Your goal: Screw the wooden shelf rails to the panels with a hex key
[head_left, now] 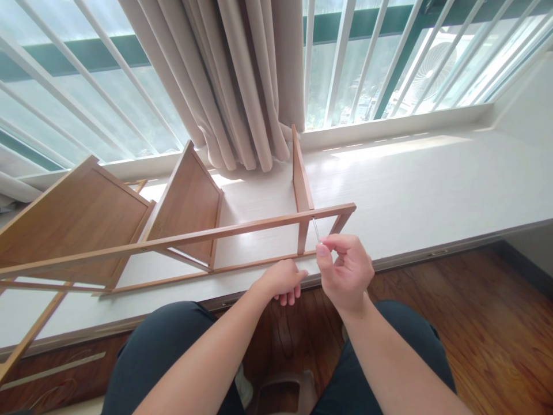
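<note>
A bamboo shelf frame (185,239) lies on its side across a white window ledge (432,178). My right hand (345,268) pinches a thin metal hex key (317,230) whose tip reaches up to the underside of the frame's top rail near its right corner. My left hand (283,281) rests on the front edge of the ledge, fingers curled over the frame's lower rail. Three upright shelf boards stand in the frame, the nearest one (301,178) just behind the key.
Beige curtains (242,80) hang behind the frame in front of a barred window (367,63). Dark wooden floor (475,323) lies below the ledge on the right. My knees in dark trousers sit close to the ledge, with a small stool beneath me.
</note>
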The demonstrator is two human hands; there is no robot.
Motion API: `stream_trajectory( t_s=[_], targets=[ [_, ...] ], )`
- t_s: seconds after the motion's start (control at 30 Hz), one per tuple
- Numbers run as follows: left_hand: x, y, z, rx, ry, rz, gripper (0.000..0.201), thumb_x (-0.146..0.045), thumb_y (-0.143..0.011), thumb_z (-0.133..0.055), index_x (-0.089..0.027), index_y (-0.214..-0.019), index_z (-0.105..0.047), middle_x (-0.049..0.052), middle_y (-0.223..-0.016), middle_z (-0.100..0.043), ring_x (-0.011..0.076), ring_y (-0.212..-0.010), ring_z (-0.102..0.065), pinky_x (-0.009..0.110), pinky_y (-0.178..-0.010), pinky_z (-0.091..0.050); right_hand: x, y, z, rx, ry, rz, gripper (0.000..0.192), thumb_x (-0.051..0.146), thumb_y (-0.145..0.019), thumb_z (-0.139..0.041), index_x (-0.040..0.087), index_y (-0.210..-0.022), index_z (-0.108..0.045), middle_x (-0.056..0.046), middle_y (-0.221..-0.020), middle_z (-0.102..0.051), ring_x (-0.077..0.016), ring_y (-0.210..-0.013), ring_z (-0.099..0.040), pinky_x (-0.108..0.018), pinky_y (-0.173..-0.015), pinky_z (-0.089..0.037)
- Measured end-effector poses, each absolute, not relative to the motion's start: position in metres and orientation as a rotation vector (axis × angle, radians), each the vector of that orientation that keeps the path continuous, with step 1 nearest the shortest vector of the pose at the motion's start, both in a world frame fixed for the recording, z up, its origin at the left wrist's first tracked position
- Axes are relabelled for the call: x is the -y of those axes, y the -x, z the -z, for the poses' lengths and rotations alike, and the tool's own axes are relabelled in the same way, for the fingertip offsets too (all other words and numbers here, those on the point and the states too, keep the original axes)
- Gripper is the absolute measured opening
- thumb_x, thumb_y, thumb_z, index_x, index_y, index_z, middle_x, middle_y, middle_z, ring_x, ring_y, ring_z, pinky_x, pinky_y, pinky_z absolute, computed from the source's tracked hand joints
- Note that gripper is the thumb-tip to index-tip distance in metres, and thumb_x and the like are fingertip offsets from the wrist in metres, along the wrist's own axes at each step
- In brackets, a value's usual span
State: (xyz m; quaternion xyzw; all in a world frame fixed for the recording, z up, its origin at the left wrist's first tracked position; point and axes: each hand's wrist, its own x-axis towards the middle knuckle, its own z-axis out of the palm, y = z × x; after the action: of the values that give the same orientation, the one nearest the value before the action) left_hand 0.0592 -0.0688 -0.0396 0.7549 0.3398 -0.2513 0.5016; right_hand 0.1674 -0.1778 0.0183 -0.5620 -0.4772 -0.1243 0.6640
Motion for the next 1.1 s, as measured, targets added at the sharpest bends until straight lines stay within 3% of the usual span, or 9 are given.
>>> stream_trajectory(
  t_s=[0.77,1.1],
  targets=[
    [0.0693,-0.0592,0.0422,-0.825,-1.841,0.61,0.056,-0.046,-0.098,-0.035,-0.014,-0.065,-0.066,0.013,-0.064,-0.072,0.0175,-0.042,-0.062,0.027,-0.041,-0.045,0.1783,-0.1663,-0.0166,1.035,1.263,0.159,0.006,0.019,-0.094,-0.067,0.023,-0.098,-0.065,0.006,-0.068,-0.063,-0.0107,-0.055,-0.06,-0.023,-0.056,-0.052],
    [0.0698,-0.0588,0.0386,-0.84,-1.836,0.613,0.056,-0.045,-0.098,-0.035,-0.014,-0.064,-0.068,0.013,-0.064,-0.072,0.0167,-0.042,-0.062,0.027,-0.042,-0.046,0.1803,-0.1677,-0.0187,1.079,1.295,0.147,0.01,0.022,-0.098,-0.059,0.022,-0.089,-0.06,0.005,-0.065,-0.058,-0.0114,-0.055,-0.057,-0.024,-0.056,-0.048]
  ],
)
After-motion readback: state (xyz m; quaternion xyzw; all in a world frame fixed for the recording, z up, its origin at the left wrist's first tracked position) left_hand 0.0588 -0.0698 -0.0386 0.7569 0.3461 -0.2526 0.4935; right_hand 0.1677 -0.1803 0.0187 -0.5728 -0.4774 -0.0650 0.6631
